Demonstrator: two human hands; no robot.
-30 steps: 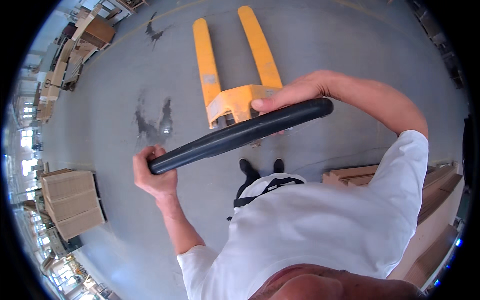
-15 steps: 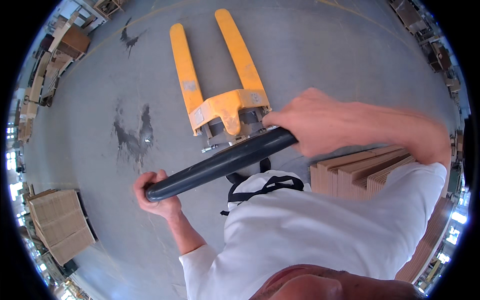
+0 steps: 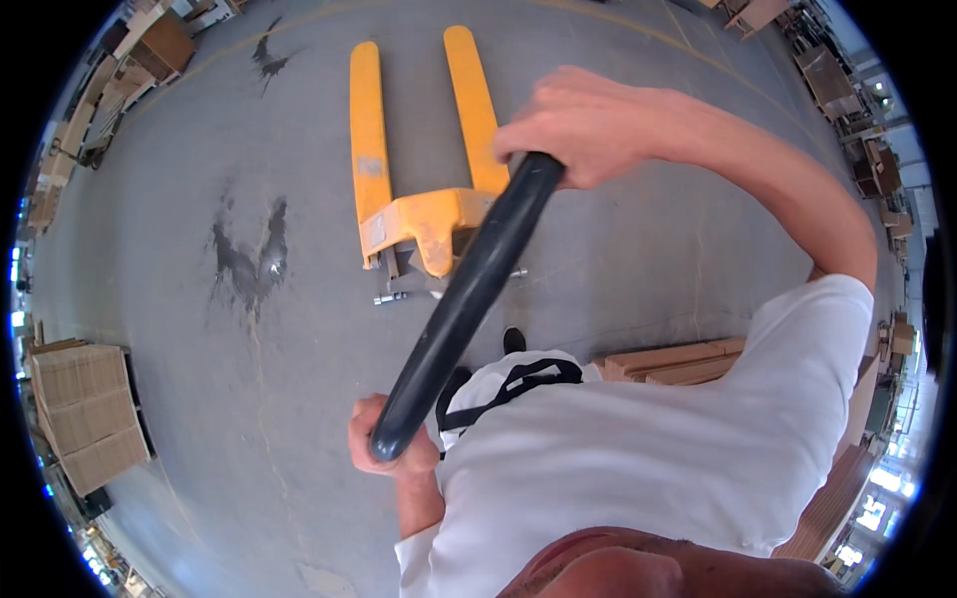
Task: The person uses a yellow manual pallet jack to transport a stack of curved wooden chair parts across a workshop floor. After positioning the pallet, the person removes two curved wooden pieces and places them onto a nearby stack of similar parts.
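A yellow pallet jack (image 3: 409,214) stands on the grey floor in front of me, its two forks pointing away. Its black handle (image 3: 464,309) slants across the view from lower left to upper right and hides part of the frame. My left hand (image 3: 364,437) is closed round the lower, nearer end, beside my waist. Around the upper, farther end my right hand (image 3: 598,125) is wrapped, with that arm stretched out and bent. Small wheels (image 3: 391,298) show under the jack's near side.
Stacked flat cardboard (image 3: 678,361) lies close by on my right. To the left stands a pallet of cardboard (image 3: 88,409). Dark stains (image 3: 249,257) mark the floor left of the jack. Boxes and carts (image 3: 159,48) line the far left, with more stacks (image 3: 829,80) at far right.
The handle has swung steeper: my right hand has moved forward and slightly left, my left hand back toward my body and right. Both keep their grip. The forks point more straight ahead.
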